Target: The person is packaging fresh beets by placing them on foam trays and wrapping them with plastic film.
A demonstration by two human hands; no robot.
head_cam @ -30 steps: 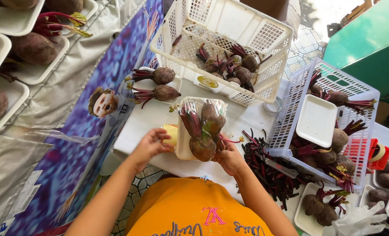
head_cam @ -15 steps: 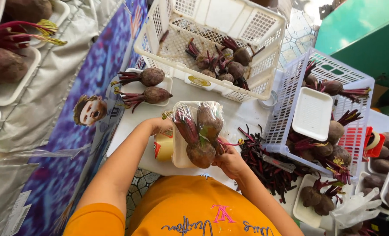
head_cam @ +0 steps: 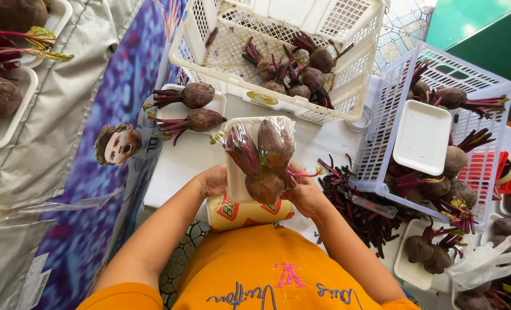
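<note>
Over the white counter (head_cam: 181, 166), close to the orange shirt (head_cam: 267, 270), sits a white tray of beets (head_cam: 261, 158) wrapped in clear film — held from both sides. Left hand (head_cam: 214, 181) clenched on the tray's left edge, right hand (head_cam: 306, 195) closed around its lower right corner, fingers mostly hidden under the tray. Three dark beets inside the wrap, one red stem poking out to the right. Just beneath the tray, touching the counter's near edge, lies a cream roll with red and green print (head_cam: 249, 212). Beyond the tray, two loose beets (head_cam: 195, 106) on another white tray, stems pointing left. Farther back, a white plastic basket (head_cam: 209, 51) with a heap of beets in it. To the right, a second basket (head_cam: 381, 143) — tilted, holding beets and an empty white tray (head_cam: 422, 138). Between that basket and the right hand, a pile of cut red stems (head_cam: 353, 195). At lower right, a clear plastic glove (head_cam: 482, 264) beside another tray of beets.
</note>
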